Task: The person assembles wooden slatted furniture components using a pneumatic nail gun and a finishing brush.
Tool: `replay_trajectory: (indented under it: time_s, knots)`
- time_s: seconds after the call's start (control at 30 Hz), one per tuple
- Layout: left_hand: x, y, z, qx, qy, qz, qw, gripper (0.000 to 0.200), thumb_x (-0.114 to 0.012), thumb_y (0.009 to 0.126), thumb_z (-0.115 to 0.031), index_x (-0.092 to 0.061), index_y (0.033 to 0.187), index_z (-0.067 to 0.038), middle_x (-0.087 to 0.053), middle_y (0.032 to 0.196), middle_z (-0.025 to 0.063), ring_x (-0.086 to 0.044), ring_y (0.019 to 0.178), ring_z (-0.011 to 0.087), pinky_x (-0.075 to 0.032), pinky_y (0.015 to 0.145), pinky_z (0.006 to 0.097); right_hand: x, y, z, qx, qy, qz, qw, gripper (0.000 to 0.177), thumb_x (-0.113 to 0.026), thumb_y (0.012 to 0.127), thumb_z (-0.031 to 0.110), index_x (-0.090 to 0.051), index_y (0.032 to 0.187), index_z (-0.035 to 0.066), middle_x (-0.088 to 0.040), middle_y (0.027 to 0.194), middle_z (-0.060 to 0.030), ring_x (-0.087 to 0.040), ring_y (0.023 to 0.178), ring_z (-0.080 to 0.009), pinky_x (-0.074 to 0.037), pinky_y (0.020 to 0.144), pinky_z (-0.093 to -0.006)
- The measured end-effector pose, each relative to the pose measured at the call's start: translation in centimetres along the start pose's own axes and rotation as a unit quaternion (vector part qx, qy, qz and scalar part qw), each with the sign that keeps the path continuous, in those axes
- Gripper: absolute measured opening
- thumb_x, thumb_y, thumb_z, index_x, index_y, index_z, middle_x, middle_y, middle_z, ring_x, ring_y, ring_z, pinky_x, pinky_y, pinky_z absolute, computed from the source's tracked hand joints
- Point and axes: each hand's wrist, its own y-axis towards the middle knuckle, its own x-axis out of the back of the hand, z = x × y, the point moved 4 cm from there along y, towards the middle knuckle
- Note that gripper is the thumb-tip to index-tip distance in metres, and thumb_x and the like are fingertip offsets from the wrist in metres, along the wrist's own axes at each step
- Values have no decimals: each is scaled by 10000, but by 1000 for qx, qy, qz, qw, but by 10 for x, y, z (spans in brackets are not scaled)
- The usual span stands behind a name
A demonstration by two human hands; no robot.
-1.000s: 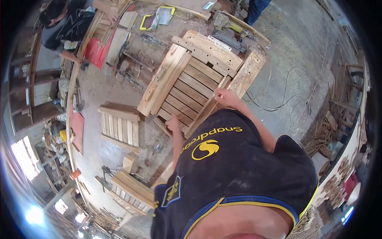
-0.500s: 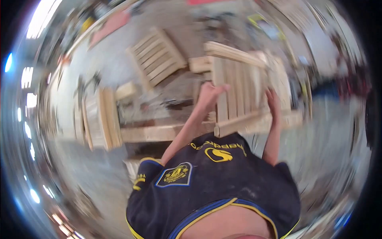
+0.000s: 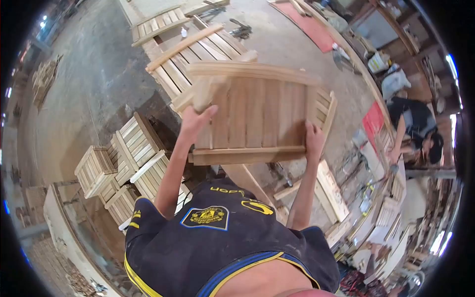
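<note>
A slatted wooden panel [image 3: 260, 114] with thicker rails along its top and bottom is held up in front of my chest, slightly blurred. My left hand [image 3: 195, 123] grips its left edge, the thumb lying over the front face. On the opposite edge, my right hand [image 3: 314, 141] is closed with its thumb on the near side; the fingers behind are hidden. Behind the held panel lies another slatted wooden frame [image 3: 185, 62], partly covered by it.
Several slatted wooden pieces are stacked [image 3: 133, 143] on the floor at left. Wooden beams [image 3: 331, 190] are at lower right. A co-worker in dark clothing [image 3: 413, 121] bends over at far right, near red sheets [image 3: 304, 24]. A dark tool [image 3: 241, 29] lies on the floor beyond.
My body and view have turned, bringing the stacked pieces and the co-worker into sight. The panel is now lifted off the bench, with both hands gripping its sides.
</note>
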Motion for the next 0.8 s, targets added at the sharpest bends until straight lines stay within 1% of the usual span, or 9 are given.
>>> replay_trajectory:
  time_s: [0.13,0.37,0.4,0.57,0.63,0.67,0.7,0.77,0.8]
  knots:
    - [71,17,31,-33,-122,-243,962,518,-730,773,-171,-465,1166,37,-600,1004,103,-589,828,157,-490,703,291,-109,78,110,93,-158,113,977,624,-476,846,567,-634,1000,-17,-638,974,-244,-594,965,-396,-455,829,-435]
    - [139,88,44,-44,-70,-370,925,570,-761,754,-221,-454,1167,24,-552,1081,130,-535,984,199,-447,845,343,-228,170,225,140,-177,244,943,665,-468,816,609,-627,1076,18,-641,1027,-223,-602,1010,-351,-457,867,-415]
    - [147,102,42,-55,-29,-379,924,594,-730,775,-321,-458,1171,30,-557,1099,171,-561,978,242,-451,848,361,-242,182,231,151,-196,237,939,660,-469,817,606,-622,1096,28,-638,1049,-213,-604,1011,-346,-458,871,-412]
    - [175,122,26,20,247,-308,919,660,-633,801,-501,-487,1157,35,-594,1010,242,-596,936,356,-457,847,404,-276,227,235,177,-308,209,911,593,-495,812,510,-584,1193,64,-632,1098,-186,-584,1050,-326,-435,907,-369]
    - [169,100,29,69,392,-197,896,652,-660,774,-506,-514,1146,9,-603,1030,206,-587,964,367,-455,863,405,-274,235,218,203,-314,229,899,620,-548,763,378,-496,1291,58,-577,1219,-166,-546,1115,-322,-410,957,-368]
    - [163,89,43,84,365,-142,916,648,-666,765,-509,-521,1139,0,-591,1074,194,-581,987,361,-453,865,410,-273,232,209,219,-264,298,891,687,-587,693,201,-424,1337,29,-553,1242,-172,-534,1126,-329,-405,974,-368]
    - [157,77,61,100,337,-87,932,645,-673,757,-512,-528,1133,-9,-578,1119,183,-575,1011,355,-450,867,415,-271,234,196,206,-263,295,895,687,-587,693,201,-424,1337,29,-553,1242,-172,-534,1126,-329,-405,974,-368]
    - [135,55,79,8,399,-76,914,649,-684,744,-516,-529,1114,-6,-572,1130,188,-579,1006,338,-456,837,426,-278,223,169,335,-281,357,825,651,-593,686,73,-438,1317,49,-560,1214,-174,-537,1107,-340,-430,942,-376]
    - [124,47,78,-84,399,-129,904,604,-729,729,-421,-525,1107,3,-611,1031,197,-602,952,343,-467,805,424,-276,222,158,321,-280,356,832,651,-593,686,73,-438,1317,49,-560,1214,-174,-537,1107,-340,-430,942,-376]
